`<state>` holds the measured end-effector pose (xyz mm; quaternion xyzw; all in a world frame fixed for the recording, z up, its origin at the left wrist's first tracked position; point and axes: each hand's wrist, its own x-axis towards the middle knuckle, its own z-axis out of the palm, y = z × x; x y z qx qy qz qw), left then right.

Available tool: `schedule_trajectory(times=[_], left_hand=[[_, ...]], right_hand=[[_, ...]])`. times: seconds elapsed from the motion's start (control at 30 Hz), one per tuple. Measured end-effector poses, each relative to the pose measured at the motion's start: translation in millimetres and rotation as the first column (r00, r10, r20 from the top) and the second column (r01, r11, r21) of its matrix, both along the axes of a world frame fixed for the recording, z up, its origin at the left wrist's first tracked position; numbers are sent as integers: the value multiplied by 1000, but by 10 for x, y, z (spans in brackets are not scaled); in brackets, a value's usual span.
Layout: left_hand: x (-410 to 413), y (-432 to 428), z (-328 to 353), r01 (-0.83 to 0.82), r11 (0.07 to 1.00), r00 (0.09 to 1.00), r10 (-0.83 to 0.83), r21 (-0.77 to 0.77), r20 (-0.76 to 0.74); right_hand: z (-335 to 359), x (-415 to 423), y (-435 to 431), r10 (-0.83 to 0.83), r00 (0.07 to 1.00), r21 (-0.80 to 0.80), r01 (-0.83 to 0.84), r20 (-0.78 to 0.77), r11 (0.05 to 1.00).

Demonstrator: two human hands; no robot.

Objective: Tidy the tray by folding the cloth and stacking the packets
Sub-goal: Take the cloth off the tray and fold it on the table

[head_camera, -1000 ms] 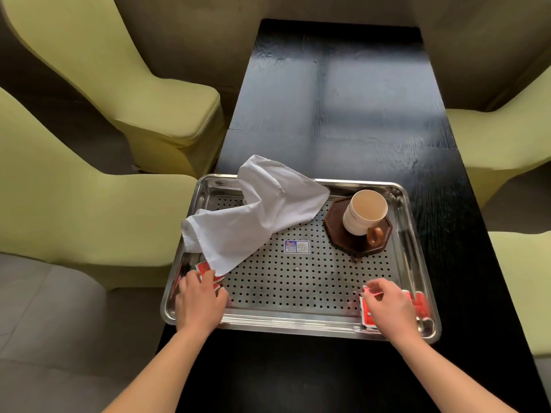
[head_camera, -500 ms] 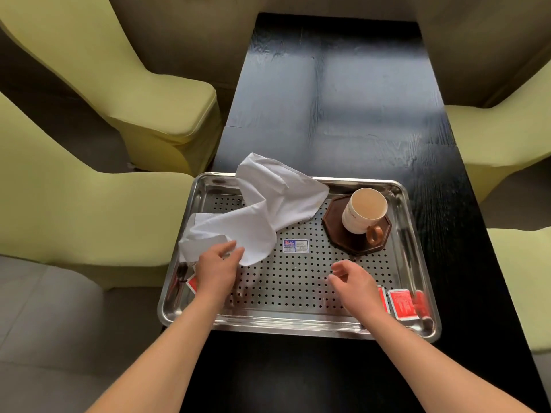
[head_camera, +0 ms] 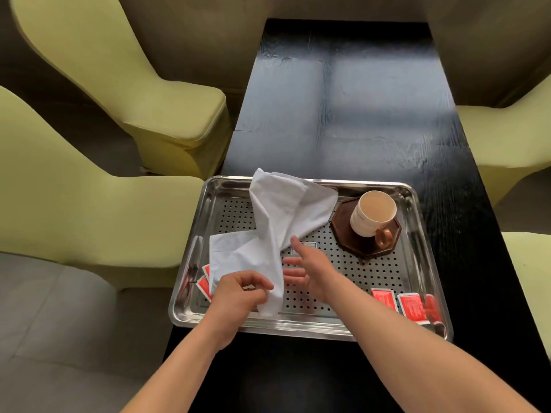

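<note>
Long black wooden table [head_camera: 343, 114] carries the perforated stainless steel tray [head_camera: 298, 327]. Crumpled white cloth [head_camera: 286, 210] sprawls over its left half. Left hand [head_camera: 241, 293] pinches the cloth's near end, right hand [head_camera: 310, 271] spread open alongside. Small red packets [head_camera: 411, 307] lie in both near corners.

left hand [head_camera: 238, 296] — fingers curled, pinching cloth [head_camera: 292, 204] | right hand [head_camera: 313, 272] — open, fingers spread | both forearms bare

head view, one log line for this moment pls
step: cloth fold | left hand: pinches cloth | right hand: open beside cloth | packets: unstacked, tray near corners | cup: on coaster
</note>
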<state>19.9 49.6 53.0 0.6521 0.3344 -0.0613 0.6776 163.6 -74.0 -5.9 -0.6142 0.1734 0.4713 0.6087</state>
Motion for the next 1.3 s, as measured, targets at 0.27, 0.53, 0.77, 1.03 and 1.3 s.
schedule_trajectory(times=[0.27, 0.53, 0.77, 1.03, 1.3], left_hand=[[-256, 110, 151, 393, 919, 918, -392, 16, -55], [-380, 101, -44, -17, 999, 993, 14, -27, -119], [-180, -77, -238, -368, 805, 929, 297, -466, -220], [196, -275, -287, -385, 774, 923, 316, -503, -220], [238, -277, -333, -346, 842, 932, 361, -414, -44]], right_hand=[[14, 202, 165, 152, 978, -161, -128, 142, 979], [120, 120, 49, 68, 992, -72, -61, 104, 996], [380, -262, -250, -95, 988, 217, 120, -123, 969], [535, -695, -516, 119, 992, 284, -104, -35, 953], [418, -631, -828, 121, 990, 109, -128, 70, 986]])
